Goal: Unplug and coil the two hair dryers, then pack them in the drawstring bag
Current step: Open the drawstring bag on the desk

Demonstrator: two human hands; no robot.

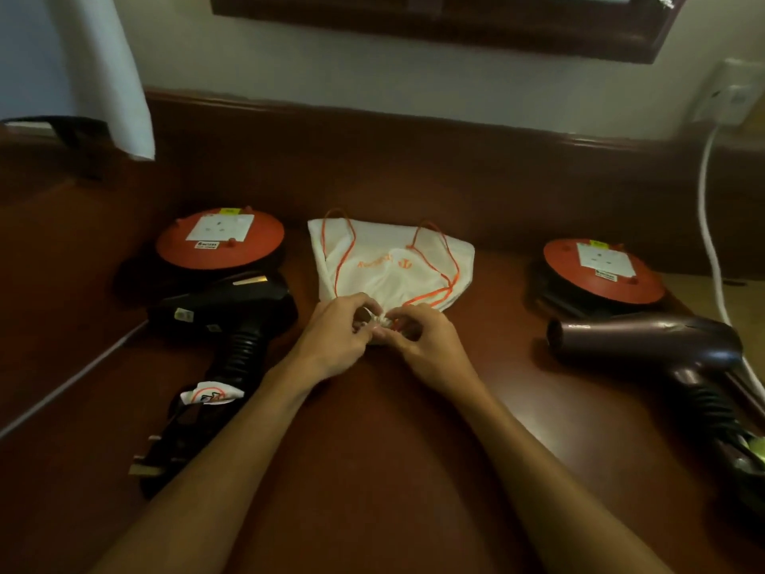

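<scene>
Head view: both the left hand (335, 333) and right hand (426, 345) pinch the gathered mouth of the drawstring bag (393, 263) at bench centre; spreading it wide should admit the hair dryers at 9 (223, 312) and 3 o'clock (645, 337).

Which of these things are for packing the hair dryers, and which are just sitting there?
For the job:
black hair dryer
dark purple hair dryer
white drawstring bag, with the left hand and right hand pinching its gathered opening

Just lying about:
two red cord reels
lamp shade
wall socket
</scene>
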